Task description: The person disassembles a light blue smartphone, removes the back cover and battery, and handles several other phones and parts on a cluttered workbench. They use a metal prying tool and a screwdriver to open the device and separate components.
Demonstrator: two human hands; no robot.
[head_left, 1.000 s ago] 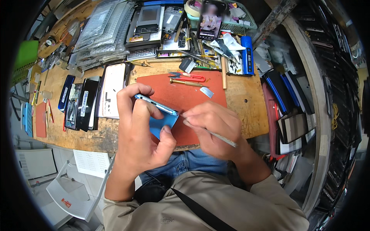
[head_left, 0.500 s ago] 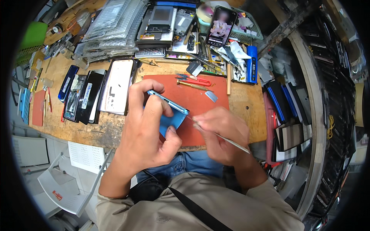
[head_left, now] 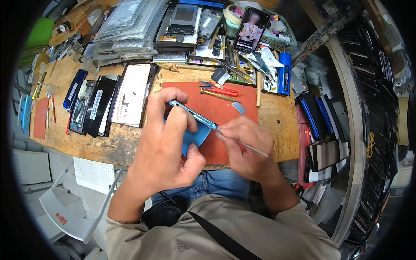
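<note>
A light-blue smartphone (head_left: 196,115) is tilted up in my left hand (head_left: 167,138), its bottom edge with the ports facing up. My left fingers curl over that edge and the thumb presses the blue back panel (head_left: 196,135). My right hand (head_left: 248,145) pinches a thin metal hand tool (head_left: 251,148), whose tip is at the phone's right corner; its exact shape there is hidden by my fingers. Beneath both hands lies a red-orange work mat (head_left: 195,96). On it, beyond the phone, rest red-handled snips (head_left: 221,89), a brass-coloured screwdriver (head_left: 219,95) and a thin metal blade (head_left: 238,108).
Several opened phones and a white phone panel (head_left: 131,95) lie left on the wooden bench (head_left: 108,149). Bubble-wrapped packs (head_left: 125,30) are stacked behind. A propped smartphone (head_left: 250,30) shows a picture by a green basket (head_left: 281,40). At right stands a blue cylindrical tool (head_left: 284,73).
My right hand has shifted slightly left and in against the phone's corner, and the tool's rear end has swung left. The phone stays in my left hand, barely moved.
</note>
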